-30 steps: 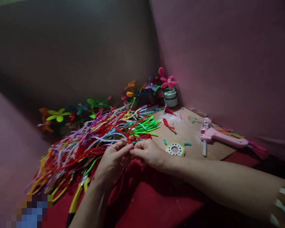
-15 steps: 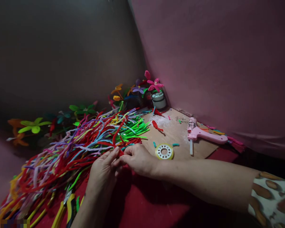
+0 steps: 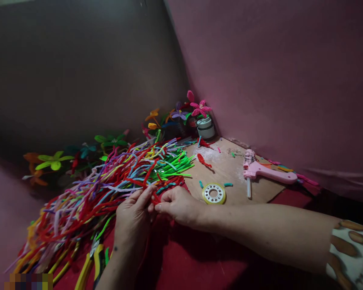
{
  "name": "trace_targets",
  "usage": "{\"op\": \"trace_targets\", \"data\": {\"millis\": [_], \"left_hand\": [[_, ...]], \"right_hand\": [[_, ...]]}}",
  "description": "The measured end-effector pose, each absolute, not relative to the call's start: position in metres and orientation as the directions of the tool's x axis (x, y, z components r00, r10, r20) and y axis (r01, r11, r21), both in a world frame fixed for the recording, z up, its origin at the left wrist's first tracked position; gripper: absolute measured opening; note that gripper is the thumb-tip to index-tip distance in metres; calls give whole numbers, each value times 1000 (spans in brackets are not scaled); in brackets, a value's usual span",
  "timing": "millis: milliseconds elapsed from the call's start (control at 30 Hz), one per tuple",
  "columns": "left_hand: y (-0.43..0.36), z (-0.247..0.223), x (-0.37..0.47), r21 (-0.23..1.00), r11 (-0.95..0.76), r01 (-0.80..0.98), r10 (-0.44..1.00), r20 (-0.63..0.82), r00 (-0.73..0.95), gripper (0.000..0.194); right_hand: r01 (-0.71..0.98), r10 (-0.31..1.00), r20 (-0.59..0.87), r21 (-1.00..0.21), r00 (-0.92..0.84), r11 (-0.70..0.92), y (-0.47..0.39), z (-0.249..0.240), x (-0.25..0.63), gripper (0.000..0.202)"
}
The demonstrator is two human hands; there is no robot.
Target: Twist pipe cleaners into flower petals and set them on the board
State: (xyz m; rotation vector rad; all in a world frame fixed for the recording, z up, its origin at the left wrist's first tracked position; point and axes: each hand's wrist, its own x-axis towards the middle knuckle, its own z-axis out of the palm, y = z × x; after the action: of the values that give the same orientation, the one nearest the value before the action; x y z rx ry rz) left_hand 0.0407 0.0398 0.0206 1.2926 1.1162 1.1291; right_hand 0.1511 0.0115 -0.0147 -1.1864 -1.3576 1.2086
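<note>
A red pipe cleaner point(image 3: 156, 198) is pinched between my two hands, low in the middle of the view. My left hand point(image 3: 135, 207) has thumb and fingers closed on it, with a length of red rising from the fingertips. From the right, my right hand point(image 3: 178, 205) grips the same red piece between thumb and forefinger; its other fingers are curled. Just behind the hands lies a big heap of pipe cleaners point(image 3: 87, 193) in many colours. A finished-looking red twisted pipe cleaner piece point(image 3: 204, 161) rests on the wooden board point(image 3: 230, 165).
A pink glue gun point(image 3: 269, 173) lies on the board's right side, near a yellow-rimmed tape roll point(image 3: 214, 194). Yellow-handled pliers point(image 3: 92, 257) lie at lower left. Pipe-cleaner flowers point(image 3: 53, 161) line the back, with a grey lidded jar point(image 3: 205, 128) in the corner.
My hands have drawn slightly apart, and more of the red pipe cleaner shows between them. The whole view has shifted a little, so the scene sits further right.
</note>
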Motion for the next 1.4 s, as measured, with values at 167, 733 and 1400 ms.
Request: {"op": "trace_targets", "data": {"millis": [167, 733, 1400], "left_hand": [[39, 16, 45, 995, -100, 31, 995, 100, -27, 20], [49, 13, 34, 989, -111, -102, 994, 110, -16, 27], [70, 16, 8, 794, -296, 531, 934, 356, -12, 23]], "right_hand": [[3, 992, -22, -1000, -123, -22, 7, -11, 149, 25], [-55, 984, -16, -998, -177, -26, 7, -19, 146, 22], [167, 955, -74, -986, -286, -26, 10, -19, 149, 17]]}}
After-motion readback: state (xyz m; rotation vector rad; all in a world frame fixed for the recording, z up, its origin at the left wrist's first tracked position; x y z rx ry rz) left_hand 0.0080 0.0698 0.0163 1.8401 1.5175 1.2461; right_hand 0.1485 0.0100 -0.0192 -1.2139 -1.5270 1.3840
